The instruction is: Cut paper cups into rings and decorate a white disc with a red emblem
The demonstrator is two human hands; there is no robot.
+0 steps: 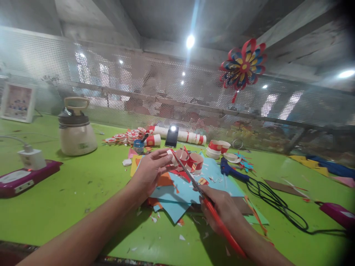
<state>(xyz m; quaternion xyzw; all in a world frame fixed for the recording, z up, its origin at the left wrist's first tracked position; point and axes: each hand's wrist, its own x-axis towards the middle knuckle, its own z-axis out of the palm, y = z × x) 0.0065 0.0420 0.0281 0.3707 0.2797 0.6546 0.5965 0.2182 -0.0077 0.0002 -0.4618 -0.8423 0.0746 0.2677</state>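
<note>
My left hand (152,169) pinches a small white and red piece of paper cup (173,159) between thumb and fingers. In my right hand (220,205) is a pair of scissors (222,225) with long red handles. Their blades point up and left and reach the piece at my left fingertips; whether they are cutting into it I cannot tell. Just behind the blades stand red and white paper cup sections (195,163). Light blue paper (177,194) lies beneath, with an orange piece (165,179) and small scraps on it.
A blue glue gun (233,172) with a black cable (277,203) lies to the right. Behind are a phone (172,137), a blue jar (138,146) and more cup sections (214,149). A lidded kettle (77,133) and a purple power strip (30,177) are on the left.
</note>
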